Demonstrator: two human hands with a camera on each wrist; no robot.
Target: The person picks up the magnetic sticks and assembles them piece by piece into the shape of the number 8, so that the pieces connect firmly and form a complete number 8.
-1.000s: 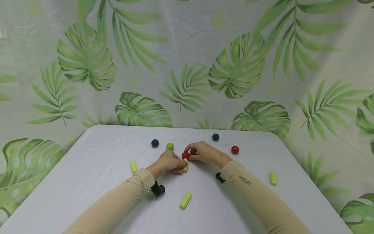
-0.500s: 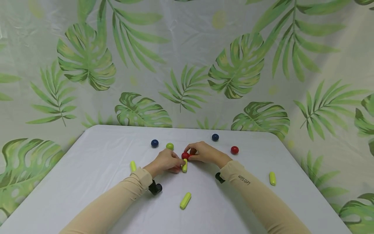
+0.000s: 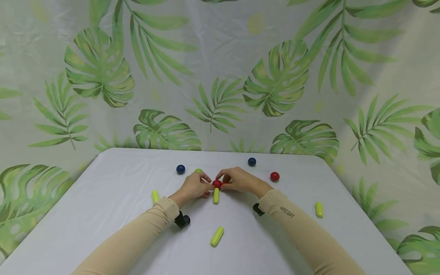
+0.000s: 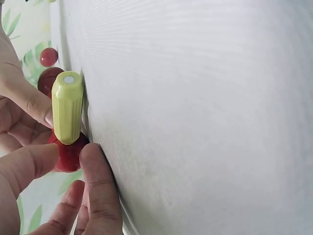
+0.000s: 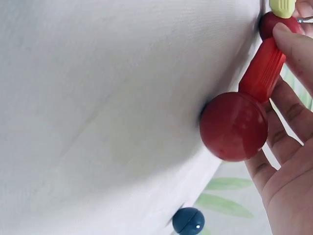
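Leafy green-and-white backdrop (image 3: 220,57) across the top of the frame, white table (image 3: 268,244) below it. Dead centre is the fun bit: a red ball (image 3: 217,184) with a yellow-green stick (image 3: 216,196) butted up to it, pointing down the frame. From the right wrist view, a red stick (image 5: 264,71) joins that ball to another red ball (image 5: 234,127).

Right hand (image 3: 240,179) is pinching the red stick, thumb tip right up by the joint. Left hand (image 3: 192,186) has its fingertips around the centre ball; honestly can't tell if they're gripping or just hovering against it.

What could bite you, I reckon: fingers are crowded round one ball, so a sideways bump might knock the yellow-green stick off line or pop it loose. If the right hand twisted the red stick, the whole chain would probably swing. Also, the lime ball (image 3: 198,170) sits just past the left hand, upper middle, so a careless knuckle could send it rolling toward the navy ball (image 3: 180,169).
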